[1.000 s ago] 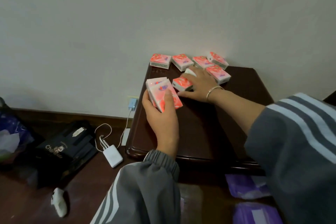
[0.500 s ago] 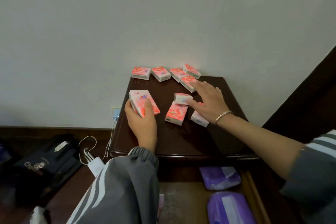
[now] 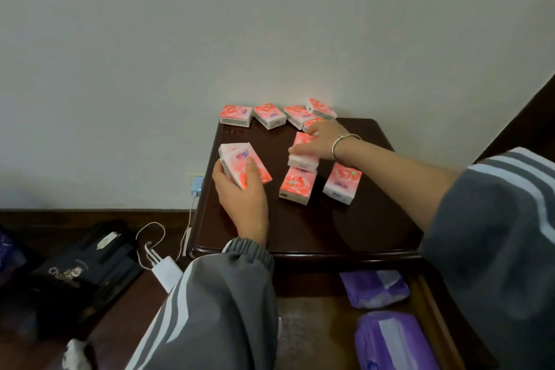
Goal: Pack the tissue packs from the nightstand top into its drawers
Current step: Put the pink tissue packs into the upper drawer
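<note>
The dark wooden nightstand stands against a pale wall, its tabletop carrying pink tissue packs. Near the tabletop's nine o'clock edge, the left hand is clamped on a small stack of tissue packs, thumb on one side and fingers wrapped across the pink face, the stack tilted and lifted off the wood. Toward the centre, leaning to one o'clock, the right hand, a silver bangle on its wrist, is closed over a white-sided pack, fingers curled on its top edge; a further pink pack shows just beyond those fingers. Touching that pack at its six o'clock side lies a flat pack, and just beside it, at three o'clock, lies another flat pack. A row of packs runs along the twelve o'clock edge against the wall.

Below the tabletop, at six o'clock, the open drawer holds two purple soft packages. On the floor at eight o'clock lie a white charger with cables and a black box.
</note>
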Tool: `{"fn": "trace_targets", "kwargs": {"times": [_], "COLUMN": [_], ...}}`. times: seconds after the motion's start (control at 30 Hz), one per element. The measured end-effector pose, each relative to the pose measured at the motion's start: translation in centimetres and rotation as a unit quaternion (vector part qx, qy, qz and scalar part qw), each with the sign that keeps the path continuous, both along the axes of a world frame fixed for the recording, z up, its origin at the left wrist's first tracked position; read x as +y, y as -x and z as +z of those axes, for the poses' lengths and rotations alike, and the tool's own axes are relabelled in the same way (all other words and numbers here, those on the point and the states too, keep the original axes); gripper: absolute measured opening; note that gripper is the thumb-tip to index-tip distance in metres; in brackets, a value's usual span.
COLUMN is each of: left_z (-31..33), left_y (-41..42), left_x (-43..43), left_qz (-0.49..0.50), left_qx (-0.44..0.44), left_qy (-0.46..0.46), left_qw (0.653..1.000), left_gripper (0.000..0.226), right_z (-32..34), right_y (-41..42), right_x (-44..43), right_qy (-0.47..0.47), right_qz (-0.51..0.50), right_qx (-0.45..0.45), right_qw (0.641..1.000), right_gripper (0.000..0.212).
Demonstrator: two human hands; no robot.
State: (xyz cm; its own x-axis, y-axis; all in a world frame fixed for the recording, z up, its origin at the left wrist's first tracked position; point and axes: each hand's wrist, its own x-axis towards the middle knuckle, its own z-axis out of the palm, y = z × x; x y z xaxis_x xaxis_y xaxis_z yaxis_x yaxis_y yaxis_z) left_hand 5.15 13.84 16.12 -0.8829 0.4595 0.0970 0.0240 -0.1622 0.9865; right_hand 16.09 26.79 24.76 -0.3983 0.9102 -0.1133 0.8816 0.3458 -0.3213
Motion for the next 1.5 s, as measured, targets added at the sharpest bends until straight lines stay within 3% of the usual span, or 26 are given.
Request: {"fn": "trace_targets", "kwargs": {"times": [0.13, 0.27, 0.37, 0.5, 0.6, 0.67, 0.73, 0.8, 0.87, 0.97, 1.03, 1.13, 1.3, 1.37, 1.4, 1.47, 1.5], "left_z": [-0.1, -0.1, 0.1, 0.3, 1.0, 1.7, 3.1, 4.3, 4.9, 5.0, 4.5, 2.4, -1.8, -3.4, -4.1, -5.4, -5.8], "left_y": [0.1, 0.0, 0.0, 0.0, -0.1, 0.3, 1.1, 2.2, 2.4, 0.5, -2.5, -7.7, -12.9, -13.9, -14.3, -14.5, -14.5], "left_x": [0.0, 0.1, 0.0, -0.1, -0.6, -1.4, -3.1, -6.4, -10.8, -17.7, -21.1, -22.9, -20.4, -19.6, -19.5, -19.7, -19.9], "left_qz": [-0.001, 0.006, 0.001, -0.006, -0.052, -0.118, -0.163, -0.181, -0.243, -0.348, -0.397, -0.402, -0.372, -0.382, -0.387, -0.371, -0.358], "left_qx": [0.008, 0.016, 0.016, 0.016, 0.007, -0.074, -0.237, -0.308, -0.272, -0.177, -0.139, -0.118, -0.026, 0.030, 0.098, 0.274, 0.342], "left_qy": [-0.002, 0.005, 0.011, 0.025, 0.059, 0.058, -0.015, -0.051, -0.045, 0.020, 0.091, 0.197, 0.314, 0.382, 0.450, 0.595, 0.617], "left_qw": [1.000, 1.000, 1.000, 1.000, 0.997, 0.989, 0.958, 0.933, 0.930, 0.920, 0.903, 0.887, 0.873, 0.841, 0.799, 0.659, 0.612], "left_gripper": [0.045, 0.048, 0.047, 0.047, 0.050, 0.046, 0.034, 0.020, 0.022, 0.040, 0.041, 0.038, 0.043, 0.048, 0.055, 0.072, 0.078], "right_z": [0.1, -0.3, -0.3, 0.0, -1.3, -2.8, -3.8, -3.8, -3.6, -4.2, -4.9, -5.7, -5.7, -5.4, -5.3, -5.1, -5.0], "right_y": [-0.7, 0.5, 1.9, 2.2, 1.6, 1.0, -0.3, -2.7, -6.0, -11.1, -13.9, -17.0, -21.3, -22.7, -23.3, -24.5, -24.9], "right_x": [-1.8, -3.1, -3.7, -4.9, -7.7, -10.6, -13.4, -15.5, -17.3, -21.0, -23.4, -25.4, -26.5, -27.1, -27.3, -27.5, -27.6], "right_qy": [0.063, 0.109, 0.146, 0.144, 0.093, 0.019, -0.032, -0.023, 0.020, 0.134, 0.200, 0.227, 0.203, 0.199, 0.194, 0.183, 0.176], "right_qz": [0.000, -0.004, -0.015, -0.014, -0.044, -0.067, -0.100, -0.147, -0.152, -0.075, -0.031, -0.037, -0.141, -0.153, -0.156, -0.158, -0.159], "right_qx": [-0.033, -0.110, -0.109, -0.103, -0.005, 0.110, 0.260, 0.405, 0.470, 0.453, 0.391, 0.319, 0.395, 0.418, 0.422, 0.421, 0.419], "right_qw": [0.997, 0.988, 0.983, 0.984, 0.995, 0.992, 0.960, 0.902, 0.869, 0.878, 0.898, 0.920, 0.885, 0.873, 0.872, 0.874, 0.876], "right_gripper": [0.075, 0.107, 0.121, 0.103, 0.092, 0.086, 0.079, 0.075, 0.072, 0.063, 0.062, 0.061, 0.045, 0.048, 0.049, 0.047, 0.046]}}
